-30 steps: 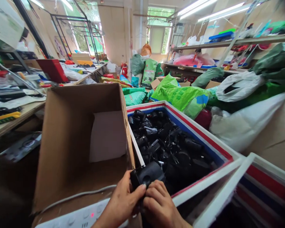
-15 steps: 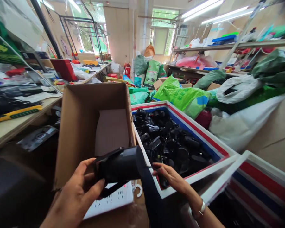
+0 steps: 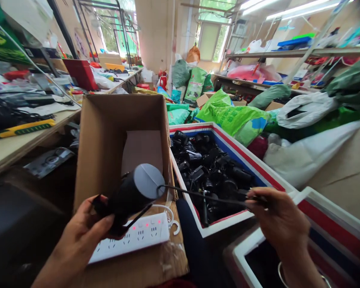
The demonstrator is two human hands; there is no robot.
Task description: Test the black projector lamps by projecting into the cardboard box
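Observation:
My left hand (image 3: pixel 75 238) is closed around the near end of a black cylindrical device (image 3: pixel 123 202). The device is tilted, with its round grey end face turned up and to the right. A thin black cable (image 3: pixel 195 193) stretches from that face across to my right hand (image 3: pixel 283 224). The right hand pinches the cable's far end between thumb and fingers; the tip is hard to make out. Beneath the device lies a white power strip (image 3: pixel 144 236) with red lights. An open cardboard box (image 3: pixel 93 148) stands just behind it.
A white-rimmed crate (image 3: pixel 211 231) full of black devices stands right of the box. Another striped crate (image 3: pixel 333 228) sits at the lower right. The workbench (image 3: pixel 15 148) on the left is cluttered. Green and white bags (image 3: pixel 228 116) are piled behind.
My right hand has moved right and nearer, drawing the cable out long. The device has turned so its round end face shows. The view has shifted slightly.

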